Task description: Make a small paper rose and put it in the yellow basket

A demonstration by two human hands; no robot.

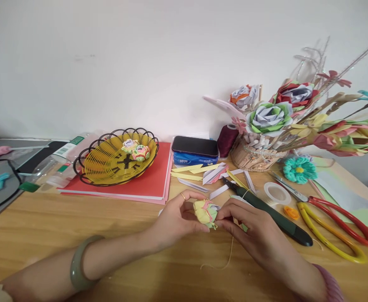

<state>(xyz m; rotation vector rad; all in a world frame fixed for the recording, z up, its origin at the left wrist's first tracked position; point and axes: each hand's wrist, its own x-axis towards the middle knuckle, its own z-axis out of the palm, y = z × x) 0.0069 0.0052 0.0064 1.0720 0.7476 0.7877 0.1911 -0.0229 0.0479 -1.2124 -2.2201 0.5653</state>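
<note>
My left hand (184,216) holds a small paper flower (203,212) with yellow, pink, pale green and white petals, gripped between thumb and fingers. On the flower's right side, my right hand (248,220) pinches its edge with thumb and forefinger. A thin pale thread (230,251) hangs below my right hand and curls on the table; where its upper end is fixed is hidden. Just beyond both hands lie several yellow, white and pink paper strips (215,176). A dark green tool (272,214), perhaps a glue gun, lies behind my right hand.
A yellow woven basket (105,167) with two paper flowers stands on red paper (152,184). Behind are a phone (194,146) on a blue packet and a maroon thread spool (226,140). Red-and-yellow-handled scissors (335,218), a clear tape roll (276,193) and a flower-filled pot (254,157) occupy the right.
</note>
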